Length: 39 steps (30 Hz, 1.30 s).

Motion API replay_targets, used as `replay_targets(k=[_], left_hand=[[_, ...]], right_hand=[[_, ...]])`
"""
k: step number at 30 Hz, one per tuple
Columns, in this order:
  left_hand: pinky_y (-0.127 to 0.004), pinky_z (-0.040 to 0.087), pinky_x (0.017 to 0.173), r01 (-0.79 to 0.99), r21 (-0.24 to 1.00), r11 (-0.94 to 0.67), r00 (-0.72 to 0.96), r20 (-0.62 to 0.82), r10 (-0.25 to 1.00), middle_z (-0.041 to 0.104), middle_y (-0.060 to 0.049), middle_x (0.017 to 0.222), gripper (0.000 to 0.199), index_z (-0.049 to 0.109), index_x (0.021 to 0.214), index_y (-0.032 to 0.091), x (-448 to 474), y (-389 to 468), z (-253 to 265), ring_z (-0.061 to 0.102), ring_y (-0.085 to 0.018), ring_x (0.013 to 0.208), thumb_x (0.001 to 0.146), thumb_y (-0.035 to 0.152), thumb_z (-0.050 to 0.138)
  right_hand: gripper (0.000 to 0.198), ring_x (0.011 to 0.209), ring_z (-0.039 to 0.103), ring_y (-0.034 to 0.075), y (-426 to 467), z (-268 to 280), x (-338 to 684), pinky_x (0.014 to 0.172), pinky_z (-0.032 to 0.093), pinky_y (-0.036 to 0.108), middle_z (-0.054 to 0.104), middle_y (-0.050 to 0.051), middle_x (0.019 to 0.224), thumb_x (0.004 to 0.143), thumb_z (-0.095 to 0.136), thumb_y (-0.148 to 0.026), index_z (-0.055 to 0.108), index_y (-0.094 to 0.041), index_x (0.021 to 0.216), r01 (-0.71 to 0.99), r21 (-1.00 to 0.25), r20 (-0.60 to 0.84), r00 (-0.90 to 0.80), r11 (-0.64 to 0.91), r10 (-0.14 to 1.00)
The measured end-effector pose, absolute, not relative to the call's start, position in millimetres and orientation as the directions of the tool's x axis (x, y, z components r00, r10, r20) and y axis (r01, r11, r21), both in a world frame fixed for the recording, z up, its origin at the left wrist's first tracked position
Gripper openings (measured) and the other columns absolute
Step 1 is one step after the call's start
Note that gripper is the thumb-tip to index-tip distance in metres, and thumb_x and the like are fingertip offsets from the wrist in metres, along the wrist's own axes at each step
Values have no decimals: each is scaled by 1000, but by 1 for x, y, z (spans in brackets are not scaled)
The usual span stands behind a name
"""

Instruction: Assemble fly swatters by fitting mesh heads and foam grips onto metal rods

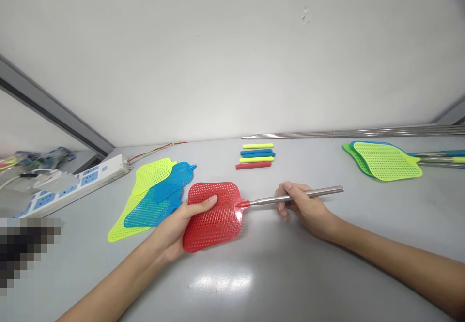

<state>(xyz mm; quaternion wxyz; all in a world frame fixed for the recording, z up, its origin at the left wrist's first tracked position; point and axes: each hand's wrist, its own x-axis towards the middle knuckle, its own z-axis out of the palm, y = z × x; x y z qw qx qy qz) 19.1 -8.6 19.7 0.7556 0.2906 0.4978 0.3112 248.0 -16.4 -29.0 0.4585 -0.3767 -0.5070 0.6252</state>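
Left hand (182,219), fingers gripping red mesh paddle (220,225), right hand (308,209), fingers around its metal rod (269,200), 5 tubes (257,155) beyond

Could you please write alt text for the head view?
A person's left hand holds a red mesh swatter head while the right hand holds the metal rod joined to it, over a grey table. Yellow and blue heads lie at left, short coloured sticks behind, and swatters with rods at right.
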Motion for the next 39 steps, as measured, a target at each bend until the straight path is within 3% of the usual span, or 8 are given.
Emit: replay_targets(k=[14, 22, 39], left_hand=[[-34, 52, 66, -200, 771, 604, 233, -562, 794, 65, -8, 84, 21, 59, 88, 16, 23, -10, 24, 62, -21, 73, 67, 20, 61], [-32, 52, 58, -148, 820, 554, 92, -546, 833, 65, -5, 78, 19, 57, 85, 18, 31, -15, 32, 63, -19, 63, 67, 21, 61], [-32, 51, 64, -100, 830, 548, 165, -530, 832, 64, -7, 84, 31, 53, 94, 18, 26, -12, 31, 62, -20, 65, 65, 24, 63]], right_hand=[[41, 45, 45, 9, -17, -30, 247, 46, 35, 23, 47, 1, 48, 83, 31, -37, 50, -13, 56, -237, -968, -10, -284, -80, 959], [42, 46, 46, 10, -16, -30, 247, 46, 35, 24, 47, 2, 49, 84, 29, -37, 50, -13, 56, -272, -958, -8, -282, -88, 959], [40, 43, 45, 10, -16, -27, 245, 44, 35, 24, 48, 1, 47, 82, 32, -37, 49, -14, 54, -300, -943, -66, -246, -141, 967]])
